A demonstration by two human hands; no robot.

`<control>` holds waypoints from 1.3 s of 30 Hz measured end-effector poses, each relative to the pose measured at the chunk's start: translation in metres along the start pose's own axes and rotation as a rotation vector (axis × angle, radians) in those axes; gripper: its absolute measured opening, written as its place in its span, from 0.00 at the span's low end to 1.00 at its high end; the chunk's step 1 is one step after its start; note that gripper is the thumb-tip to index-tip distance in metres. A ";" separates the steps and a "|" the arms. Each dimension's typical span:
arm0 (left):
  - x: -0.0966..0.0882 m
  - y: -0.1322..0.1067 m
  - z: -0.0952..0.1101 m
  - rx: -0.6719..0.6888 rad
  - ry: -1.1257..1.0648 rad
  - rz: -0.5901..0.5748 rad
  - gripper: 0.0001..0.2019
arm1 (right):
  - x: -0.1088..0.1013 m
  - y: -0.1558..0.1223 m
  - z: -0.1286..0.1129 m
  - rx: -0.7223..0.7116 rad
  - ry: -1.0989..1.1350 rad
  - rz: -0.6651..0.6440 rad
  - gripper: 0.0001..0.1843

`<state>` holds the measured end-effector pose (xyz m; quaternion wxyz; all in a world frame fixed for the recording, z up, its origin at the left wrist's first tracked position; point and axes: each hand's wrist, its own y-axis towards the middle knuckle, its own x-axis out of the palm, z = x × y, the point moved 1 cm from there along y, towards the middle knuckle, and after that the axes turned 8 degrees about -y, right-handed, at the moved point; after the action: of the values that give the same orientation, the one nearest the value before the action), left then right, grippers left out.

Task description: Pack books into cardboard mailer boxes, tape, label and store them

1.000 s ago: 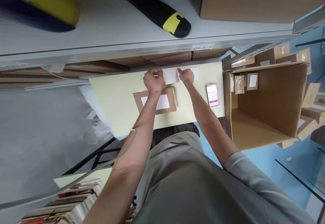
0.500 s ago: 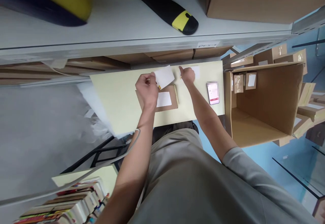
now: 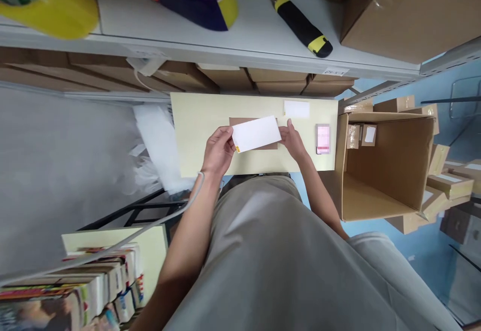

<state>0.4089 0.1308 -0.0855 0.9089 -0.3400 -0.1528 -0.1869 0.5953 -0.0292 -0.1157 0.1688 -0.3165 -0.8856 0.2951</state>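
Note:
A white paper label (image 3: 257, 133) with a small yellow mark at its lower left corner is stretched out above the table. My left hand (image 3: 218, 149) pinches its left end between thumb and fingers. At the right end is my right hand (image 3: 293, 140): its fingertips meet the label's edge, while the thumb points up, apart from the paper. Beneath the label lies a flat brown cardboard parcel (image 3: 240, 120), mostly covered. Another white label (image 3: 296, 108) rests on the table just beyond my right hand.
A phone (image 3: 322, 139) lies on the pale table (image 3: 203, 163), beside a large open carton (image 3: 383, 196) holding small boxes. On the shelf above sit a utility knife (image 3: 302, 25) and a tape dispenser (image 3: 199, 3). Books (image 3: 108, 281) stand lower left; a grey cable (image 3: 165, 226) crosses my left forearm.
The label in my left hand has turned flat and lengthwise over the parcel. My right hand has left the far label and come to the held label's right end. The view has shifted.

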 end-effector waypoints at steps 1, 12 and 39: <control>-0.003 -0.002 0.002 0.000 0.018 -0.004 0.20 | 0.006 -0.021 -0.002 -0.031 0.011 -0.024 0.42; -0.025 -0.001 0.013 0.292 0.423 -0.013 0.13 | 0.050 -0.104 -0.010 -0.271 -0.197 0.195 0.36; -0.012 -0.110 0.077 0.442 0.366 -0.419 0.13 | 0.119 -0.159 -0.043 -0.395 -0.273 0.088 0.23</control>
<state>0.3381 0.1089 0.0266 0.9147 -0.0573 -0.0905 -0.3898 0.4546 -0.0322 0.0301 -0.0305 -0.3389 -0.9261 0.1631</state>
